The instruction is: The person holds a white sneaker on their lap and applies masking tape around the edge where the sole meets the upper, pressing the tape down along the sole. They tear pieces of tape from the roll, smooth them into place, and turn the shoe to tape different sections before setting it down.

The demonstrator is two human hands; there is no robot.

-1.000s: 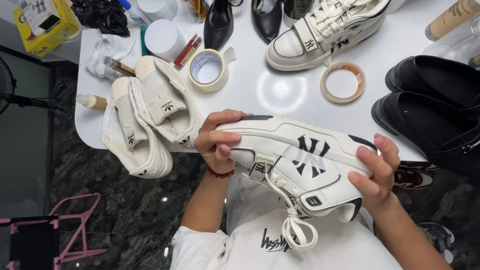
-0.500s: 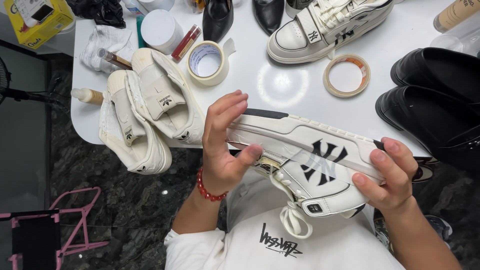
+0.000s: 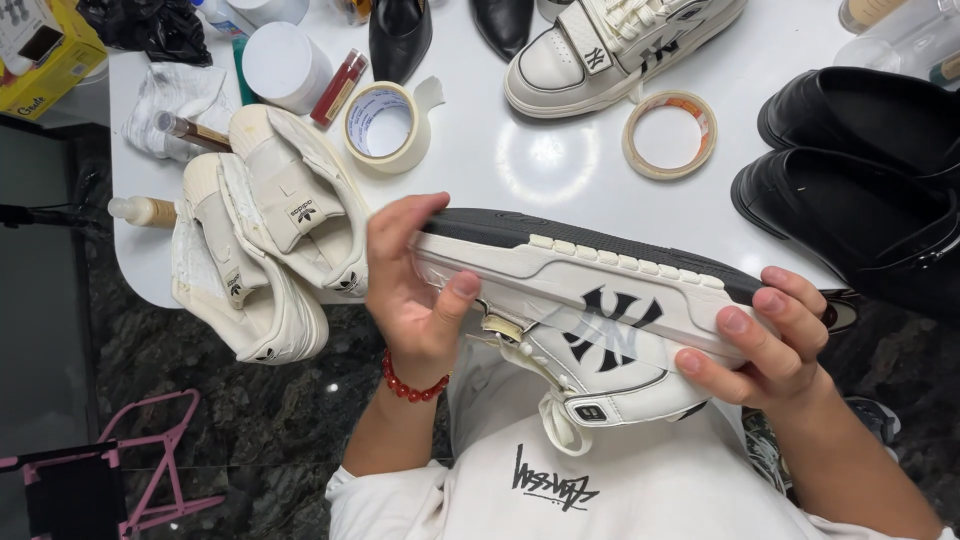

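At the far left of the white worktop lie a crumpled cloth and two small brown-capped bottles, and just right of them a pair of cream strap shoes overhangs the near edge, one resting partly on the other — neither is in hand. Behind these stand a white tub and a roll of masking tape with a loose end sticking up. The person's left hand, a red bead bracelet at the wrist, grips one end of a white sneaker, thumb on the side panel and fingers curled over the dark sole. The sneaker is held off the worktop, above the person's lap, lying on its side with the sole turned away toward the table and the dark emblem on its side facing the camera; its laces hang loose below. The right hand closes on the other end, fingers clamped over the sole edge. By the look of it the shoe is only being turned and looked over — no cloth, tape or tool touches it, so any cleaning or masking appears not yet begun. Farther back sit its matching sneaker and a thinner tape roll, and at the right a pair of black leather shoes.
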